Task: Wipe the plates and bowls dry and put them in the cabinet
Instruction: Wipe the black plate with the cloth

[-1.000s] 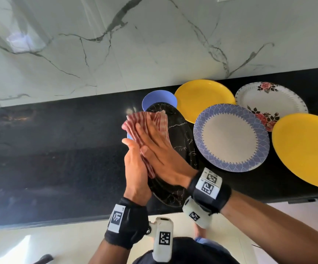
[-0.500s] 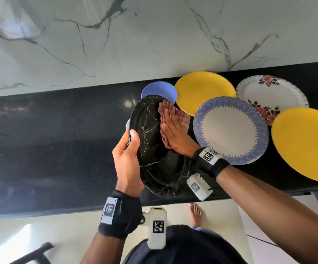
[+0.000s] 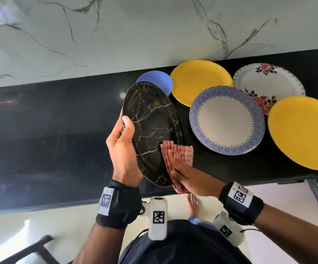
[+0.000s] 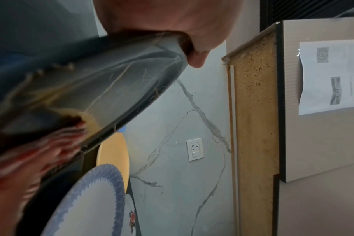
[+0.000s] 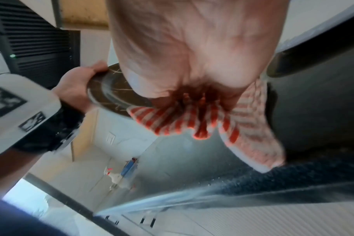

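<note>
A black plate with gold marble veins (image 3: 150, 119) is held tilted on edge above the black counter (image 3: 49, 130). My left hand (image 3: 122, 147) grips its left rim, thumb on the front face; in the left wrist view the thumb (image 4: 192, 32) lies over the plate's rim (image 4: 115, 83). My right hand (image 3: 184, 172) presses a red-and-white striped cloth (image 3: 181, 151) flat against the plate's lower right part. In the right wrist view the cloth (image 5: 243, 127) fans out from under the right hand's palm (image 5: 192, 47), with the left hand (image 5: 73, 86) at the plate's far rim.
On the counter to the right lie a blue bowl (image 3: 158, 80), a yellow plate (image 3: 200, 80), a blue-rimmed plate (image 3: 226, 121), a floral plate (image 3: 268, 80) and a second yellow plate (image 3: 305, 132). A marble wall stands behind. A cabinet door with a paper sheet (image 4: 323, 111) hangs above.
My right hand has slid the cloth from the plate's upper left across to its upper right, then down to the lower right edge. The left hand keeps its grip on the rim.
</note>
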### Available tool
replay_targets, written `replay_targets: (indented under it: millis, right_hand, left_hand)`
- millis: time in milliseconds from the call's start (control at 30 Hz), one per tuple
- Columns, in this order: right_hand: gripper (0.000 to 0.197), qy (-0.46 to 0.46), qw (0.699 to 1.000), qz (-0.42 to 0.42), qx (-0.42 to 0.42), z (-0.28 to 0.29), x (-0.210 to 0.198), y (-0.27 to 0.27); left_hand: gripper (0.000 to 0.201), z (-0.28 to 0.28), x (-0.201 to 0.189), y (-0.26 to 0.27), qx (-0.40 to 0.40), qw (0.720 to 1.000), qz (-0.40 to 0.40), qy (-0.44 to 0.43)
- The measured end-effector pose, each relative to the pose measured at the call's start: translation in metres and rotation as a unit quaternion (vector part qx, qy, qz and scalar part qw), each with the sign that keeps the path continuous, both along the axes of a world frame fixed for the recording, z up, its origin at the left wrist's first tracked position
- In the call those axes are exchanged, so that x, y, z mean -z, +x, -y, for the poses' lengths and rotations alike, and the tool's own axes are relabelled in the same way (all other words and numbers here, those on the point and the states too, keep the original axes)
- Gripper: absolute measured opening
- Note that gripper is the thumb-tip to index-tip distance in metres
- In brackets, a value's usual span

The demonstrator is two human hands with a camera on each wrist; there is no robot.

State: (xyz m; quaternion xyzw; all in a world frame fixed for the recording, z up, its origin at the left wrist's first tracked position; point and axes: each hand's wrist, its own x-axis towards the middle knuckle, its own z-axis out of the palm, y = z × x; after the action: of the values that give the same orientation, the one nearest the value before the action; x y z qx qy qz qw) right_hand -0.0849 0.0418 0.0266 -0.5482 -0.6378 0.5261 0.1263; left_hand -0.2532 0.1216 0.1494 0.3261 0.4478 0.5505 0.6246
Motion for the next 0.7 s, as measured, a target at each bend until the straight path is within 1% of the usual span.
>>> replay_targets:
  millis: [67, 133, 267, 333, 400, 467, 500, 600, 700]
  right_hand:
    - [0.063, 0.009, 0.999, -0.018, -0.033, 0.009, -0.013, -0.004]
    - [0.063, 0.040, 0.997, -0.031, -0.058, 0.016, -0.026, -0.012]
    - [0.064, 0.117, 0.988, -0.049, -0.089, 0.015, -0.044, -0.023]
    - [0.066, 0.175, 0.979, -0.030, -0.104, 0.014, -0.049, -0.028]
    - [0.068, 0.244, 0.965, -0.001, -0.099, 0.012, -0.050, -0.033]
    - [0.067, 0.329, 0.942, 0.016, -0.060, 0.010, -0.049, -0.036]
    - [0.064, 0.376, 0.925, 0.028, -0.037, 0.009, -0.047, -0.037]
    - [0.057, 0.500, 0.862, 0.089, 0.013, 0.008, -0.039, -0.038]
    - [0.059, 0.572, 0.809, 0.132, 0.041, 0.008, -0.032, -0.040]
  left_hand:
    - [0.045, -0.002, -0.002, 0.002, -0.008, 1.000, 0.000, 0.001]
    - [0.046, -0.004, -0.005, 0.003, -0.005, 1.000, -0.011, 0.008]
    - [0.040, -0.006, -0.006, 0.004, -0.013, 0.999, -0.034, -0.002]
    - [0.041, -0.006, -0.006, 0.003, -0.013, 0.999, -0.040, -0.014]
    - [0.043, -0.008, -0.008, 0.002, -0.022, 0.999, -0.043, -0.024]
    - [0.044, -0.010, -0.009, 0.002, -0.032, 0.998, -0.040, -0.031]
    - [0.044, -0.011, -0.009, 0.002, -0.034, 0.998, -0.040, -0.031]
    - [0.038, -0.009, -0.008, 0.003, -0.042, 0.998, -0.039, -0.032]
    - [0.036, -0.004, -0.008, 0.004, -0.049, 0.997, -0.032, -0.054]
